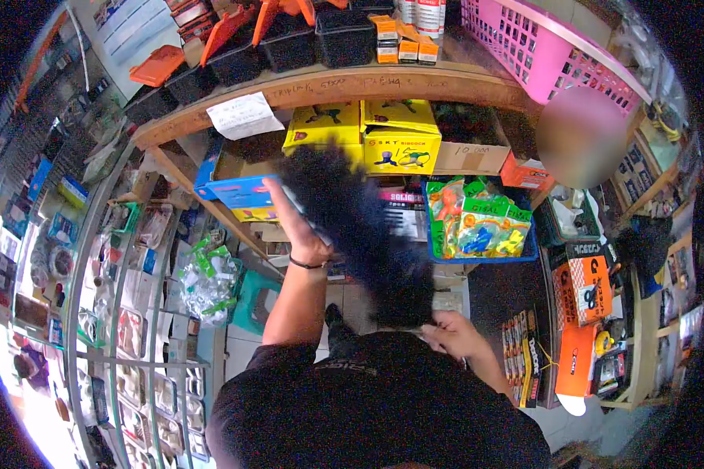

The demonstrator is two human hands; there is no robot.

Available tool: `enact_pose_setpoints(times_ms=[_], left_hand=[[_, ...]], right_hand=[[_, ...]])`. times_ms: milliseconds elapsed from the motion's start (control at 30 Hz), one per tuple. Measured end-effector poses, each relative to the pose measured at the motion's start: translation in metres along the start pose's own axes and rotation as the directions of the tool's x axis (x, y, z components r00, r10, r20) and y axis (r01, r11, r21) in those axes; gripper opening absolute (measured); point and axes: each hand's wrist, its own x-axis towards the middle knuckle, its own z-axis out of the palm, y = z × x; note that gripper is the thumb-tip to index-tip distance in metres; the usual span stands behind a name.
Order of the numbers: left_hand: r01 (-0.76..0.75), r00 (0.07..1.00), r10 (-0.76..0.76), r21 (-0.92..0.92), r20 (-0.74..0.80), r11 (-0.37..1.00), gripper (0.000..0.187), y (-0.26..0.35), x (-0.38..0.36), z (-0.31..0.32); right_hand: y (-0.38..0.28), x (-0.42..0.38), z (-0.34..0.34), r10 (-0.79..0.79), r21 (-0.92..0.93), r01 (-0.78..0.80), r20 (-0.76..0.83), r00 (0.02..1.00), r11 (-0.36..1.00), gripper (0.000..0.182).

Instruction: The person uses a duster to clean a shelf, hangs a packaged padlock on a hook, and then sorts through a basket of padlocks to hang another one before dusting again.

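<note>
A dark, fluffy feather duster (383, 242), blurred by motion, stretches diagonally across the middle of the view. At its lower end, the fingers of my right hand (455, 336) are closed around the handle, which is mostly hidden. My left hand (308, 241), with a dark band at the wrist, is raised beside the duster's upper part. It grips a flat thing with a pale edge (311, 221), mostly covered by the duster, so its kind cannot be made out. Just behind the left fingers sits a blue box (242, 193) on the shelf.
Yellow boxes (401, 148) stand on the shelf ahead, beside a blue basket (477, 259) of colourful packets. Above are black bins (344, 39) and a pink basket (516, 47). A glass display rack (117, 313) lines the left; orange boxes (583, 289) stand right. A green stool (252, 301) is below.
</note>
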Motion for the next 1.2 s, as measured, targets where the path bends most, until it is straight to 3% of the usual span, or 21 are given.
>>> enact_pose_setpoints(times_ms=[33,100,167,233,267,300,333,367,433,500,567,600,633,700,733,833,867,967,1033,1133,1200], left_hand=[[0.105,0.921,-0.061,-0.096,0.385,0.99,0.067,-0.009,0.013,-0.047],[0.302,0.755,-0.107,-0.199,0.647,0.932,0.072,-0.007,0.018,-0.033],[-0.014,0.995,0.008,-0.062,-0.099,0.998,0.08,-0.002,0.001,0.006],[-0.011,0.987,0.008,-0.018,-0.159,1.0,0.086,-0.006,0.008,-0.009],[0.166,0.961,-0.126,-0.149,0.246,0.975,0.086,-0.01,0.019,-0.032],[0.376,0.759,-0.183,-0.192,0.624,0.907,0.087,-0.009,0.023,-0.037],[0.334,0.801,-0.168,-0.195,0.575,0.922,0.087,-0.01,0.019,-0.042],[0.035,0.968,-0.021,-0.054,0.25,0.998,0.085,-0.01,0.008,-0.029],[-0.031,0.986,0.036,0.031,-0.164,0.999,0.079,-0.005,-0.003,0.013],[0.013,0.994,-0.014,-0.002,-0.112,1.0,0.073,-0.008,0.009,-0.018],[0.307,0.77,-0.186,-0.1,0.61,0.946,0.075,-0.011,0.03,-0.06],[0.192,0.841,-0.115,-0.092,0.529,0.977,0.067,-0.01,0.013,-0.041],[-0.068,0.997,0.07,0.074,-0.022,0.995,0.064,-0.002,-0.003,0.001],[0.195,0.93,-0.148,-0.11,0.337,0.975,0.06,0.009,-0.005,-0.011],[0.017,0.999,-0.019,0.051,0.04,0.999,0.056,0.0,-0.006,-0.011],[0.039,0.999,-0.039,0.053,0.0,0.998,0.053,0.004,-0.012,-0.007],[-0.03,0.984,0.093,0.365,-0.154,0.93,0.064,0.002,-0.004,-0.037],[0.323,0.916,-0.292,-0.076,0.274,0.943,0.067,0.007,-0.014,-0.089],[0.314,0.947,-0.32,0.167,0.01,0.935,0.059,0.004,-0.036,-0.089],[0.454,0.879,-0.424,0.111,-0.219,0.884,0.051,-0.004,-0.066,-0.124],[0.446,0.889,-0.409,0.187,-0.206,0.875,0.049,-0.008,-0.094,-0.132]], right_hand=[[0.0,0.0,0.001,-0.057,-0.066,0.063,0.088,0.994,0.996,0.022],[0.003,0.001,0.002,-0.108,-0.125,0.13,0.171,0.979,0.984,0.022],[0.007,0.003,-0.001,-0.042,0.076,0.046,-0.054,0.998,0.996,0.022],[0.008,0.003,0.0,-0.017,0.036,0.016,0.009,1.0,0.999,0.022],[0.008,0.003,0.003,-0.114,-0.046,0.12,0.111,0.987,0.992,0.023],[0.008,0.003,0.005,-0.204,-0.115,0.232,0.216,0.955,0.966,0.023],[0.007,0.004,0.005,-0.208,-0.113,0.236,0.212,0.955,0.965,0.023],[0.005,0.004,0.002,-0.147,-0.053,0.155,0.125,0.981,0.987,0.024],[-0.002,0.003,-0.003,0.005,0.087,-0.002,-0.032,0.999,0.996,0.024],[-0.008,0.0,-0.001,0.05,-0.04,-0.05,0.012,0.999,0.998,0.024],[-0.001,0.002,-0.003,0.082,-0.014,-0.081,0.198,0.977,0.997,0.023],[-0.009,0.002,-0.006,-0.017,0.053,0.01,0.133,0.991,0.999,0.021],[-0.012,0.003,-0.006,-0.021,0.045,0.015,0.134,0.991,0.999,0.021],[-0.015,0.004,-0.004,-0.049,0.084,0.053,-0.042,0.998,0.995,0.02],[-0.019,0.004,-0.003,-0.037,0.134,0.027,0.069,0.997,0.991,0.02],[-0.036,0.005,0.001,-0.056,0.359,-0.036,0.243,0.968,0.933,0.018],[-0.041,0.009,0.0,-0.06,0.358,-0.03,0.237,0.97,0.933,0.018],[-0.056,0.026,-0.004,-0.042,0.479,-0.095,0.267,0.963,0.873,0.015],[-0.065,0.042,-0.004,-0.049,0.509,-0.035,0.152,0.987,0.86,0.015],[-0.082,0.069,-0.011,-0.091,0.467,0.015,0.14,0.986,0.884,0.011],[-0.094,0.089,-0.013,-0.121,0.42,0.065,0.108,0.987,0.905,0.008]])
